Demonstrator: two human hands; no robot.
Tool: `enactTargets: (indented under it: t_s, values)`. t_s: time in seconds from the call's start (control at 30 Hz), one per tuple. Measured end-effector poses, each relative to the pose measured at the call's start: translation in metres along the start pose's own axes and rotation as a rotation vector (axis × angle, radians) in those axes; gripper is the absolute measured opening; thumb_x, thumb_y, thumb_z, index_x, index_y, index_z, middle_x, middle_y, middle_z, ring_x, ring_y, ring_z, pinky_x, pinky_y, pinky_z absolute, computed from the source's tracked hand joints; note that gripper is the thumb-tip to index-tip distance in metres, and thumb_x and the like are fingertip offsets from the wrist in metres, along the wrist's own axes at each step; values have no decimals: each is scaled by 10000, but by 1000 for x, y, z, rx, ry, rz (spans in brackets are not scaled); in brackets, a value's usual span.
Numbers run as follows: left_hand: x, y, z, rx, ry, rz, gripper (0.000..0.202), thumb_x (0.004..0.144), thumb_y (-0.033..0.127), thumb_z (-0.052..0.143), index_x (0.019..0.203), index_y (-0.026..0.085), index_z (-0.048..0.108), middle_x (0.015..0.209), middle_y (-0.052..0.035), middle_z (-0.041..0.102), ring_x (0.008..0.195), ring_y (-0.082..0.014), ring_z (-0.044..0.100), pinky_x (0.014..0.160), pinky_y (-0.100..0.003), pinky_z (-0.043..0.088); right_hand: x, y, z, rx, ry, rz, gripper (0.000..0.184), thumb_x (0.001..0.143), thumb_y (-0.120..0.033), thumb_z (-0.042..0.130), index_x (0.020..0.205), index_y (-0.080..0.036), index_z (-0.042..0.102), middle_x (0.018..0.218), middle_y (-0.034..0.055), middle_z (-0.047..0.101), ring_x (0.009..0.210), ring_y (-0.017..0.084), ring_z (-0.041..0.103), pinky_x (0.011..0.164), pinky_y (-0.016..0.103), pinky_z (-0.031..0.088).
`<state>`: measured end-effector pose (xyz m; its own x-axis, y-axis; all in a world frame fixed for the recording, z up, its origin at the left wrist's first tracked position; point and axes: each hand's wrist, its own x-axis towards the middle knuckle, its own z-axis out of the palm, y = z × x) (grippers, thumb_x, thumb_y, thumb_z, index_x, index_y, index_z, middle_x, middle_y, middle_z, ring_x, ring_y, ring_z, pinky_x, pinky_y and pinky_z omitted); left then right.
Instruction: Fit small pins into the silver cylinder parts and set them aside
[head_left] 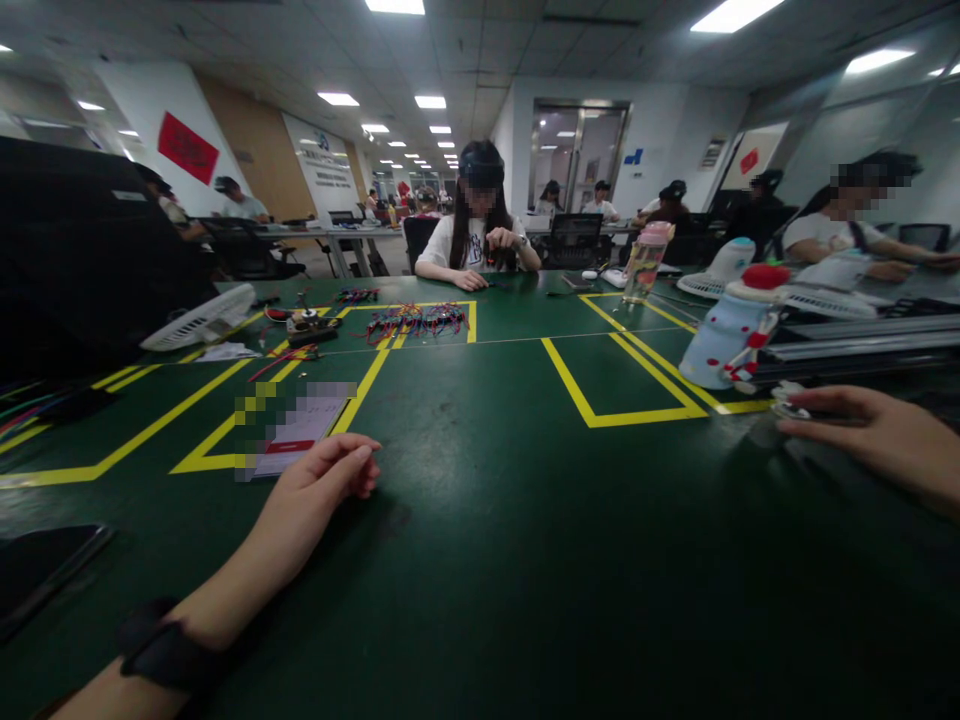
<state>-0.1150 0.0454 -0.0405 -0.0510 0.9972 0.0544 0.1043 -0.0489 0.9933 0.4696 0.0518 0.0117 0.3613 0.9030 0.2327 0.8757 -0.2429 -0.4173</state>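
At frame right, the right hand (881, 430) pinches a small whitish object (789, 394); the left hand (330, 474), centre-left, loosely clenched, is farther.

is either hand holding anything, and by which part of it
The right hand seems to pinch a small whitish object by its side nearest the palm, though blur hides the exact grip. The left hand shows nothing held.
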Motion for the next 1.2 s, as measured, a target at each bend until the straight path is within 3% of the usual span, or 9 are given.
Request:
enactTargets:
  t_s: [0.1, 0.23, 0.43, 0.7, 0.77, 0.87, 0.93, 1.07, 1.2]
  values:
    - [0, 0, 0, -1, 6, 0, 202, 832, 340, 637, 980, 202, 650, 740, -3, 638, 655, -150, 578, 615, -264, 481, -5, 2, 8, -64, -70, 95, 676, 566, -590, 715, 1085, -191, 544, 1058, 154, 635, 832, 243, 637, 711, 340, 470]
    - [0, 0, 0, -1, 15, -10, 199, 820, 336, 645, 969, 204, 659, 742, -6, 641, 653, -151, 581, 619, -264, 482, -15, -1, 24, -163, 13, 106, 782, 624, -682, 620, 1185, -174, 421, 1117, 199, 571, 841, 260, 610, 688, 351, 457]
    - [-1, 2, 2, 8, 8, 5, 195, 817, 337, 643, 956, 203, 663, 734, -9, 643, 646, -154, 579, 607, -265, 484, -15, 9, 37, -162, 86, 66, 753, 647, -674, 596, 1174, -174, 395, 1143, 186, 546, 885, 285, 602, 701, 361, 474]
    - [0, 2, 2, 28, -10, 9, 204, 816, 356, 649, 956, 208, 661, 740, -4, 648, 660, -159, 586, 622, -265, 486, -19, 1, 35, -108, 122, 53, 647, 681, -588, 616, 1136, -166, 433, 1129, 170, 549, 861, 253, 600, 719, 345, 484]
    - [0, 3, 3, 52, -9, 16, 211, 814, 369, 652, 951, 209, 662, 741, -5, 651, 661, -164, 589, 621, -268, 483, -23, -6, 36, -45, 190, -23, 607, 676, -548, 647, 1116, -171, 467, 1101, 147, 567, 873, 246, 603, 726, 336, 489]
    - [0, 4, 5, 116, -6, 33, 208, 811, 383, 654, 933, 215, 665, 730, 0, 649, 648, -165, 587, 612, -264, 473, -39, -32, 43, 133, 288, -265, 580, 677, -488, 689, 1127, -169, 510, 1117, 120, 563, 941, 225, 600, 817, 330, 504]
    - [0, 5, 5, 146, -12, 42, 194, 819, 386, 648, 924, 223, 662, 729, 5, 645, 652, -162, 589, 617, -261, 470, -56, -63, 51, 277, 205, -425, 540, 702, -474, 687, 1126, -182, 523, 1114, 102, 560, 975, 215, 592, 857, 355, 511]
    - [-1, 6, 6, 158, -24, 41, 174, 842, 384, 624, 934, 238, 648, 737, 12, 641, 668, -158, 590, 631, -259, 467, -98, -139, 73, 475, -203, -687, 423, 748, -379, 682, 1116, -232, 532, 1117, 66, 585, 1027, 194, 585, 894, 377, 510]
    - [-2, 8, 4, 167, -35, 40, 163, 851, 372, 609, 941, 239, 640, 743, 11, 637, 669, -163, 587, 634, -269, 465, -125, -191, 92, 620, -508, -828, 392, 765, -281, 676, 1120, -240, 515, 1133, 41, 589, 1034, 152, 579, 927, 349, 485]
